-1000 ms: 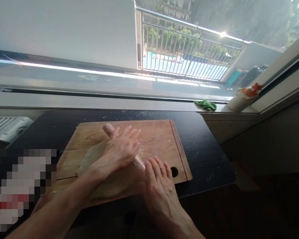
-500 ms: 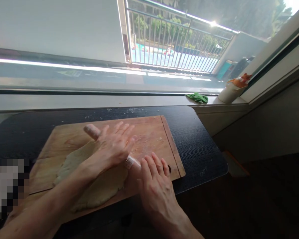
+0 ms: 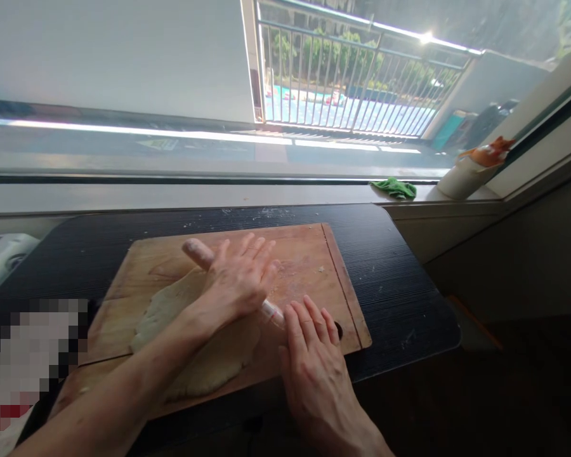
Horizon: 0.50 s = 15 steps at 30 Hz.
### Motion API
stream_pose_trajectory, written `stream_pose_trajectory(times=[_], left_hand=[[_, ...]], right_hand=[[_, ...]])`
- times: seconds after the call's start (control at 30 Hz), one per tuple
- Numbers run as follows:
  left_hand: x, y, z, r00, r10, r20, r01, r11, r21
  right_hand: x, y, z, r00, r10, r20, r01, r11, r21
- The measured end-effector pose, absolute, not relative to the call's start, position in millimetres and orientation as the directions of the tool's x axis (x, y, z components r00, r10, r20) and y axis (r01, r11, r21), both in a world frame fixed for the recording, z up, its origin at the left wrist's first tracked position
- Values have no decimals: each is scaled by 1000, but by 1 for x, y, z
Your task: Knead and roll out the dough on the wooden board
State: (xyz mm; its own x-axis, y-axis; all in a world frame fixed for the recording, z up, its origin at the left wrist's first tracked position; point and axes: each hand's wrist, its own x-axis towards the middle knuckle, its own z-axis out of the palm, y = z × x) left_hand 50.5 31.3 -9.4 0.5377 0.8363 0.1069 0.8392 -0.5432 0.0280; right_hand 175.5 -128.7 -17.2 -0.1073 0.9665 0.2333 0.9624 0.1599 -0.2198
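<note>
A rolling pin [image 3: 198, 254] lies slantwise across a wooden cutting board [image 3: 309, 254], with a clear band bearing red marks near its middle. My left hand [image 3: 242, 276] rests palm down over the pin's far part, its fingers stretched out and spread. Over the near end lies my right hand [image 3: 314, 355], flat with fingers extended, and it hides that end. A flattened sheet of pale dough [image 3: 169, 308] is on the board, left of the pin and partly behind my left forearm.
The board sits on a dark table [image 3: 390, 285] with flour specks on it. On the windowsill are a green cloth [image 3: 394, 188] and a white container [image 3: 466, 174] with something orange in its top. A pale appliance [image 3: 4, 254] stands at far left. A person's blurred-out figure [image 3: 33, 355] is at lower left.
My view has swung slightly left, so everything appears further right, and the pale appliance now shows. Both hands stay on the rolling pin, with little visible movement against the board.
</note>
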Motion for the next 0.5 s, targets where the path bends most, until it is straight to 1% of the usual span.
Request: stream_pose_trajectory(times=[0.1,0.3,0.4,0.5], left_hand=[[47,29,-8,527,844,99,847,-532,22],[90,56,-6,537,843,22,841,-537,68],[88,51,-7,550,834,32,832,-551,66],[68,35,-7,545,836,61,836,-548,36]], right_hand=[[176,-129,-16,-123,962,244,956,181,-232],[191,-114,-17,-26,974,226,962,85,-259],[187,-118,-18,-29,974,223,958,90,-272],[179,-125,-17,-66,974,217,947,129,-293]])
